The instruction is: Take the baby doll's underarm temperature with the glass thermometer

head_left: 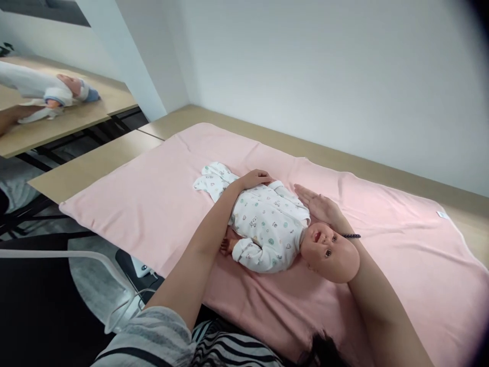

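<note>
A baby doll (267,224) in a white printed sleepsuit lies on its back on a pink blanket (160,193), its bare head toward me. My left hand (255,178) rests palm down on the doll's hip and legs, fingers curled over the fabric. My right hand (319,204) lies flat and open on the blanket beside the doll's far shoulder, touching the sleeve. My right forearm runs behind the doll's head. A dark bead bracelet (351,236) sits on my right wrist.
The blanket covers a light wooden table (95,163) against a white wall. At the far left another person's arm (11,120) holds a second doll (57,92) on another table. A white cable and device (139,267) sit below the table edge.
</note>
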### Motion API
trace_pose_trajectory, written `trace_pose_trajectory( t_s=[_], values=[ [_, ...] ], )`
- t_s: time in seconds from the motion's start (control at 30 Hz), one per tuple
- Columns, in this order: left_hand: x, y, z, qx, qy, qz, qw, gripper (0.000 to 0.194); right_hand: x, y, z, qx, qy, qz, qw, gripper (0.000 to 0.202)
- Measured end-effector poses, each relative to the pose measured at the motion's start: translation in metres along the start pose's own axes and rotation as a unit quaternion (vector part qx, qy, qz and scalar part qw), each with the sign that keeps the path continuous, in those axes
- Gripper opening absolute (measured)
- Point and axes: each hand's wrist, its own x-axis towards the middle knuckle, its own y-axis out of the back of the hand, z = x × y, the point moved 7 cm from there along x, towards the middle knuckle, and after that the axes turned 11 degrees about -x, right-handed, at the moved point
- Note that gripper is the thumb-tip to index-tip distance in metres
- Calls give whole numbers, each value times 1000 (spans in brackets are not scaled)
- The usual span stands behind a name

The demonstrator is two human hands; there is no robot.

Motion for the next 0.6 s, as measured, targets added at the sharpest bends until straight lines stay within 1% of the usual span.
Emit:
trace_pose_trajectory(
  t_s=[0.07,0.13,0.2,0.23,0.3,0.43,0.6],
  values=[
    [-1,0,1,4,-8,-7,1000,31,-2,-3,-5,-8,-9,24,1000,29],
    [-2,0,1,5,-18,-17,1000,30,-3,-4,-12,-24,-18,39,999,38],
    [-1,1,0,2,-30,-28,999,28,-5,-2,-18,-38,-29,54,997,38],
    [0,1,-2,-1,-36,-32,999,29,-6,0,-21,-45,-33,60,997,40],
    [2,2,-6,-12,-47,-39,998,32,-7,5,-25,-62,-43,67,995,37],
    [11,2,-15,-38,-60,-43,997,33,-4,11,-28,-101,-58,55,992,36],
    [18,1,-18,-54,-63,-44,996,31,3,20,-15,-151,-78,16,985,40]
  ],
)
